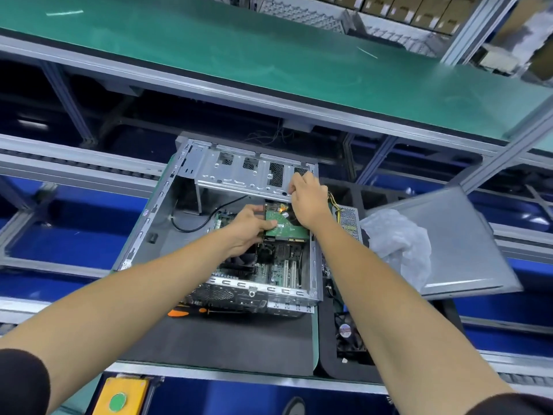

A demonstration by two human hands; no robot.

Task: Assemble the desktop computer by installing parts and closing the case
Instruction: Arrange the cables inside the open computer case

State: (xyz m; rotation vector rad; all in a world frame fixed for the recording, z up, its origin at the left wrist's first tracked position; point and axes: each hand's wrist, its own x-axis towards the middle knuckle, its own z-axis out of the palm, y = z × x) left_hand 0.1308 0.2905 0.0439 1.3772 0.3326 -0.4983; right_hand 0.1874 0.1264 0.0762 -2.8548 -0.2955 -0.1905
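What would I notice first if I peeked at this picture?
Two bare arms reach into an open computer case in the middle. The left hand holds a green hard drive above the circuit board, and the right hand grips the metal bracket at the back. A crumpled plastic bag lies to the right.

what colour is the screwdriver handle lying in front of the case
Orange and black screwdriver handle, seen in the head view, below the case.

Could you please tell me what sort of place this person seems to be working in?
Most likely a computer assembly line in a factory. An open desktop case lies on a workstation beside roller conveyor rails, a green-matted shelf runs overhead, and stacked cardboard boxes stand behind.
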